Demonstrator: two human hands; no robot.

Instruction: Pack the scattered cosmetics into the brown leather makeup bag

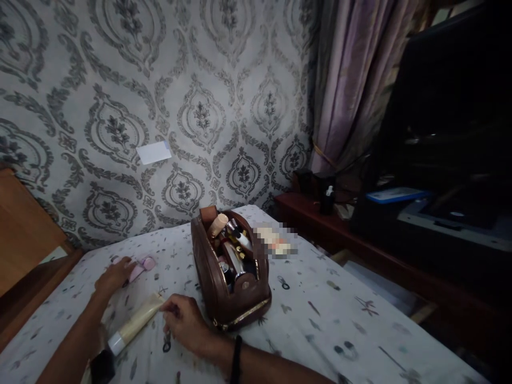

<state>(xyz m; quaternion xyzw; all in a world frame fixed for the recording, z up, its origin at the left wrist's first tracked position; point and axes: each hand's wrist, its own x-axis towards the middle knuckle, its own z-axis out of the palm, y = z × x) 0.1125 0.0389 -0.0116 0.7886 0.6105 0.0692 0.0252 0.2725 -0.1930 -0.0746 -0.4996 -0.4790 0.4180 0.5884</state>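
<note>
My left hand [114, 277] lies over a small pink container [136, 273] with a rounded end, its fingers curled on it; part of the container is hidden beneath the hand. Closed fingers of my right hand [186, 322] pinch the flat crimped end of a cream-coloured squeeze tube [140, 320]. This tube lies slanted on the sheet, its white cap towards me. To the right of both hands stands a brown cosmetic bag [208, 285], unzipped on top. Inside it are several cosmetics, among them a bottle with a beige cap [218, 225] and a shiny tube [235, 260].
A black-capped item [103, 365] lies by my left forearm on the patterned sheet [320, 341]. Behind the bag is a blurred-out flat item [276, 240]. Wooden furniture [28, 229] borders the left, a dark red ledge [316, 221] the right. Patterned wallpaper [200, 112] rises behind.
</note>
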